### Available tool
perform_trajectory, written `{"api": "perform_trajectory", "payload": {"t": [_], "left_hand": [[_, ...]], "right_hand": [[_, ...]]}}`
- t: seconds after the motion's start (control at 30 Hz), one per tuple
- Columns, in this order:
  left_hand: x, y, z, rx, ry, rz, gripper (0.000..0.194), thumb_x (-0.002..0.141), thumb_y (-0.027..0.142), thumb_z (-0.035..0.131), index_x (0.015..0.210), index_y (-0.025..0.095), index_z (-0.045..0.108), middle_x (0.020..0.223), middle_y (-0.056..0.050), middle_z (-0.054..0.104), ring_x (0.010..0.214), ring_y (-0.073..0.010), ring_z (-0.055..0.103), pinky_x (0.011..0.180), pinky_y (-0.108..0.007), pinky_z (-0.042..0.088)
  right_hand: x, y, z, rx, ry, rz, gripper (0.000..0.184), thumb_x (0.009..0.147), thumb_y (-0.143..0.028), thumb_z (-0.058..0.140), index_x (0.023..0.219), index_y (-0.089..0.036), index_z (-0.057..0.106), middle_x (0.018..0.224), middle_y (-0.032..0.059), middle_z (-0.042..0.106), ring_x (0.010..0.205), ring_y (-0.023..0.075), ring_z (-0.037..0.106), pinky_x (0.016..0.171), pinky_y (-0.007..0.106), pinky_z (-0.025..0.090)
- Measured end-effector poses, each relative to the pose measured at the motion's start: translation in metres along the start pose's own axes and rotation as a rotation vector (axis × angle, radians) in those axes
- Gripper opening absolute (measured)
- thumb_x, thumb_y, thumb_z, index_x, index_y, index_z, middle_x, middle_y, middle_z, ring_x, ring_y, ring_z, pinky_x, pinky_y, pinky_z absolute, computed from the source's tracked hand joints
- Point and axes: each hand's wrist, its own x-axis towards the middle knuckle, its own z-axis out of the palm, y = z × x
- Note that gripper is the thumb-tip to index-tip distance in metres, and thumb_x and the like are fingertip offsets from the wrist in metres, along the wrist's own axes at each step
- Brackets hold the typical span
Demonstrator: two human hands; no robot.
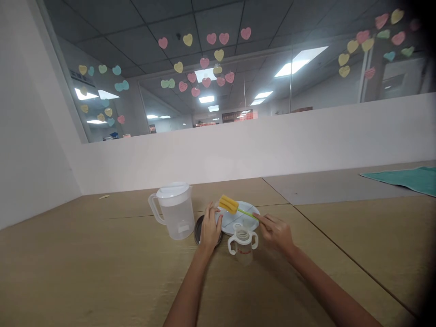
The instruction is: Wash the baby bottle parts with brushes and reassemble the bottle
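Sponge brush [228,204] slants over the white plate [230,224], its handle end pinched in my right hand [277,233]. My left hand [210,229] curves partly open near the yellow head; its hold I cannot tell. A steady pinch should keep the brush off the handled bottle [244,252].

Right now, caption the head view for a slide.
Right hand holds a yellow sponge brush by its green handle above a white plate, behind an open two-handled bottle.

Tan table [136,281], pitcher [177,217], bottle [244,252], plate [234,223], dark dish [197,232], cloth [413,180]
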Motion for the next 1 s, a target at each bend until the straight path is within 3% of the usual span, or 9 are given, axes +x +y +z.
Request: {"api": "perform_trajectory", "payload": {"t": [0.17, 0.37, 0.5, 0.83, 1.0], "left_hand": [[0.000, -0.002, -0.001, -0.103, 0.070, -0.043, 0.030, 0.078, 0.030, 0.056, 0.102, 0.018, 0.042, 0.111, -0.010, 0.054, 0.109, -0.0236, 0.049, 0.094, -0.042, 0.038], [0.007, 0.000, -0.002, -0.739, -0.013, -0.206, 0.049, 0.074, 0.036, 0.063, 0.111, 0.021, 0.036, 0.115, -0.010, 0.055, 0.111, -0.0187, 0.051, 0.091, -0.033, 0.043], [0.011, 0.001, -0.003, -0.964, -0.003, -0.350, 0.059, 0.066, 0.040, 0.070, 0.113, 0.020, 0.042, 0.117, -0.011, 0.055, 0.112, -0.0203, 0.051, 0.088, -0.031, 0.046], [0.008, 0.009, 0.003, -0.991, -0.058, -0.447, 0.047, 0.069, 0.047, 0.065, 0.103, 0.015, 0.062, 0.109, -0.010, 0.061, 0.099, -0.0200, 0.057, 0.083, -0.028, 0.046], [0.006, 0.005, 0.005, -0.874, -0.077, -0.396, 0.045, 0.077, 0.052, 0.053, 0.104, 0.017, 0.063, 0.110, -0.007, 0.061, 0.100, -0.0186, 0.055, 0.084, -0.025, 0.044]], "right_hand": [[-0.002, 0.007, 0.003, 0.041, -0.043, -0.095, 0.034, 0.082, -0.013, 0.040, 0.101, -0.021, 0.068, 0.068, 0.0019, 0.064, 0.059, 0.0082, 0.055, 0.056, 0.017, 0.038], [-0.001, 0.012, -0.001, 0.145, -0.051, -0.131, 0.036, 0.083, -0.013, 0.037, 0.100, -0.020, 0.068, 0.065, 0.0027, 0.062, 0.058, 0.0079, 0.054, 0.057, 0.016, 0.041], [-0.003, 0.009, -0.002, 0.175, -0.007, -0.163, 0.037, 0.083, -0.012, 0.037, 0.103, -0.021, 0.067, 0.064, 0.0017, 0.061, 0.057, 0.0077, 0.052, 0.057, 0.017, 0.041], [-0.008, 0.007, 0.001, 0.075, 0.021, -0.237, 0.038, 0.082, -0.011, 0.040, 0.107, -0.025, 0.065, 0.065, 0.0017, 0.059, 0.061, 0.0079, 0.053, 0.061, 0.018, 0.042], [-0.009, 0.010, 0.002, 0.004, 0.026, -0.249, 0.036, 0.082, -0.012, 0.042, 0.105, -0.027, 0.066, 0.068, 0.0024, 0.060, 0.063, 0.0087, 0.054, 0.061, 0.019, 0.042]]}}
